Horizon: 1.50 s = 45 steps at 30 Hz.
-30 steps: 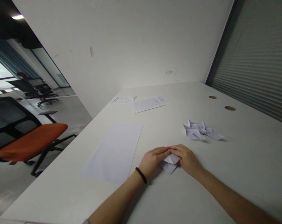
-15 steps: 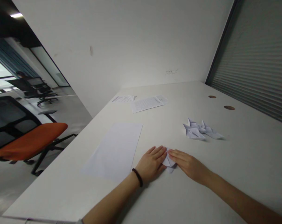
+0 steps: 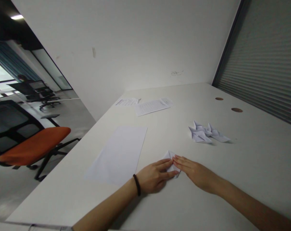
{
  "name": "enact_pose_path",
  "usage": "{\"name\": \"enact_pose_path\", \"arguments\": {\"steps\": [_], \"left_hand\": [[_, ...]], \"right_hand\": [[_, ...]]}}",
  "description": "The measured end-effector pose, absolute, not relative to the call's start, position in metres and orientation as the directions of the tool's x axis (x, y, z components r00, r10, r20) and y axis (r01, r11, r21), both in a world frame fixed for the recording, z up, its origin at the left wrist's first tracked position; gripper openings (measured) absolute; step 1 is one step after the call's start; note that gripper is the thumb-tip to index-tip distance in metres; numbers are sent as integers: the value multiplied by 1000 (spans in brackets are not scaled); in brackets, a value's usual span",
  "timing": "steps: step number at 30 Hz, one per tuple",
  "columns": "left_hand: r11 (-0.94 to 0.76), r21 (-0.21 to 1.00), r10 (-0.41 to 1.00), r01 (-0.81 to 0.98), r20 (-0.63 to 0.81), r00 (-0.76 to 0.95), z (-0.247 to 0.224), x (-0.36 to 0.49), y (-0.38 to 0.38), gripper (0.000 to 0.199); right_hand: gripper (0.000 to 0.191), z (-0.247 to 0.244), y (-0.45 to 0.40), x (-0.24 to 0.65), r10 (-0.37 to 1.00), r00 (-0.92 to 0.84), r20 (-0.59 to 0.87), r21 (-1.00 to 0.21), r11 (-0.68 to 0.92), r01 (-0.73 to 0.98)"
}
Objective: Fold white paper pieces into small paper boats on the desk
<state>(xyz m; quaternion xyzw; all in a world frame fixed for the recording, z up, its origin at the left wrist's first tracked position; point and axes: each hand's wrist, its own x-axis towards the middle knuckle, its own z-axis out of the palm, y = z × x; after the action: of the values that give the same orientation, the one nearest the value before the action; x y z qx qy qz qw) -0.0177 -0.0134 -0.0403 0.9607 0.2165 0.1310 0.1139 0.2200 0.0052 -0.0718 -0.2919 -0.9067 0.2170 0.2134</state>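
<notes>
A small piece of white folded paper (image 3: 169, 155) lies on the table in front of me, partly covered by both hands. My left hand (image 3: 153, 176), with a dark band at the wrist, holds it down from the left, thumb and fingers parted across it. From the right, my right hand (image 3: 195, 173) rests outstretched fingertips on the paper; the fingers lie close together and the thumb is hidden. The two hands' fingertips meet near the paper's middle. Several folded paper shapes (image 3: 200, 133) with pointed tips sit in a cluster beyond my right hand.
A blank white sheet (image 3: 121, 150) lies left of my hands on the white table (image 3: 87, 200). Farther back are printed papers (image 3: 152, 107). Two round holes (image 3: 236, 110) mark the table's right side. An orange-seated chair (image 3: 37, 144) stands beyond the left edge.
My left hand has shifted left and slightly toward me, its thumb now apart from the fingers across the paper. More of the paper's far tip shows. The right hand has barely moved.
</notes>
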Motion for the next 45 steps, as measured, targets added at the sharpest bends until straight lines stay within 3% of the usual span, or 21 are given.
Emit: {"name": "enact_pose_path", "arguments": {"steps": [9,12,16,19,22,26,29,32,38,45], "left_hand": [[-883,325,420,340,223,880,-31,-17,-14,42],[-825,392,518,406,238,822,-35,-15,-15,37],[-673,488,726,556,291,623,-48,-10,-12,30],[-612,513,787,602,314,531,-54,-9,-9,28],[-549,541,835,637,323,446,-57,-10,-6,13],[-427,620,904,658,284,319,-58,-9,-5,8],[-341,653,940,676,237,245,-55,-8,-4,11],[-283,610,958,740,216,187,-49,-7,-3,13],[-107,469,992,876,103,66,-40,-4,-2,19],[-107,341,990,934,119,70,-45,-1,-3,19]], "right_hand": [[42,-62,9,218,622,-752,216,-488,736,469],[37,-64,14,217,610,-753,248,-460,758,462],[31,-63,20,215,613,-739,280,-454,762,461],[26,-63,21,214,606,-723,333,-458,774,438],[25,-64,18,213,607,-690,395,-452,782,430],[20,-65,16,211,708,-583,399,-471,704,532],[24,-62,17,208,816,-485,313,-510,575,640],[27,-59,22,201,869,-447,213,-469,493,733],[28,-57,29,190,873,-467,138,-230,487,843],[27,-52,29,184,912,-395,108,-78,404,911]]}}
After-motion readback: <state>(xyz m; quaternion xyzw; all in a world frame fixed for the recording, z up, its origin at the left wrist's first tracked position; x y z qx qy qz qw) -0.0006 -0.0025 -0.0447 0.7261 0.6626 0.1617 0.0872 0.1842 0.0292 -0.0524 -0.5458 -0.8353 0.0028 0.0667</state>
